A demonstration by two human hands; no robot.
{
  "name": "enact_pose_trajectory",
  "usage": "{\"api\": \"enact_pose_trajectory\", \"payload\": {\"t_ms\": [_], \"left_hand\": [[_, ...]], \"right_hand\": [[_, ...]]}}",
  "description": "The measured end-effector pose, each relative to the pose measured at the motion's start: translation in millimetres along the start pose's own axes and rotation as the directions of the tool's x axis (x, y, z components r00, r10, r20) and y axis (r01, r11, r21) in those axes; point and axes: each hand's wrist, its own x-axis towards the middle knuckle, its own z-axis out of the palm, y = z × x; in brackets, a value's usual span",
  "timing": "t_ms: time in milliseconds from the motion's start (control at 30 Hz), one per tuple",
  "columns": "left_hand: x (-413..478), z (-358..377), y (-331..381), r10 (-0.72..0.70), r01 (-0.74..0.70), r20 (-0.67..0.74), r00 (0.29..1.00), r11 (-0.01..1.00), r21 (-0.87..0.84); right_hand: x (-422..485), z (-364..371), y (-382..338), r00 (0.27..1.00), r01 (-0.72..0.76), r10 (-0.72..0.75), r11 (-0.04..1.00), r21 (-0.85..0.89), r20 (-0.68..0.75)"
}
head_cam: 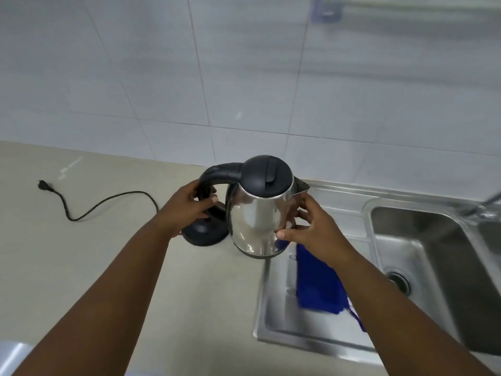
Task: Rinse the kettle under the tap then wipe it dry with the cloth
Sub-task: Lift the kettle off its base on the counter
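A steel kettle with a black lid and black handle is held above the counter, near the sink's left edge, its lid closed. My left hand is wrapped around the black handle. My right hand presses against the kettle's right side below the spout. A blue cloth lies on the steel draining board, partly hidden by my right forearm. The tap shows only at the far right edge, above the sink basin.
The kettle's black power base sits on the beige counter behind my left hand. Its black cord and plug trail left across the counter. A tiled wall rises behind. The drain is in the basin.
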Motion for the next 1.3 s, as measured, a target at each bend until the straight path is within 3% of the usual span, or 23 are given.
{"api": "enact_pose_trajectory", "payload": {"t_ms": [233,467,1300], "left_hand": [[-44.3,77.3,-16.5,-0.058,0.061,0.047,0.997,0.996,-0.059],[-79.4,100.0,-36.6,-0.084,0.085,0.042,0.996,0.996,-0.036],[-114.0,-48.9,-110.5,-0.166,0.164,-0.084,0.982,0.986,-0.036]], "right_hand": [[-61.6,-50.6,35.2,0.998,-0.055,0.055,0.998,-0.043,-0.001],[-104.9,-43.8,65.1,0.989,-0.149,0.149,0.989,-0.005,-0.022],[-85.1,124.8,33.9,0.972,-0.21,0.214,0.976,-0.049,0.096]]}}
